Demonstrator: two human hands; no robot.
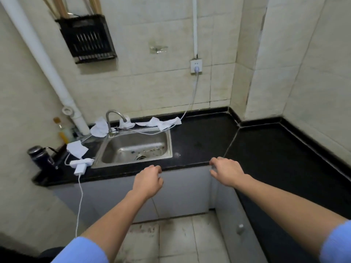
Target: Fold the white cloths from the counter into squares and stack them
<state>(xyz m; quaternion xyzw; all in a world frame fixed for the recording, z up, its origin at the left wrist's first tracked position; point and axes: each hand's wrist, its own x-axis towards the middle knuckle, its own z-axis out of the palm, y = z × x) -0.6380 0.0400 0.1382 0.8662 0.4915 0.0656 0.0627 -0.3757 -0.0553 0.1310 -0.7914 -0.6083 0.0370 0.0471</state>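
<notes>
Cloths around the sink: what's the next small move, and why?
Probably reach the right hand to the long cloth behind the sink and bring it to the bare counter on the right. Both hands hover at the counter's front edge holding nothing, left hand included, and every cloth in view lies crumpled, none folded.

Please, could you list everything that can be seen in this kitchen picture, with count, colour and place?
white cloths: at least four, white, crumpled behind and left of the sink
counter: one, black, along both walls
sink: one, steel, set in the counter
faucet: one, steel, behind the sink
charger: one, white, left of the sink
wall socket: one, white, back wall
rack: one, black, upper wall
flask: one, dark, far left
left hand: one, at the counter's front edge, fingers loosely curled, holding nothing
right hand: one, likewise
</notes>
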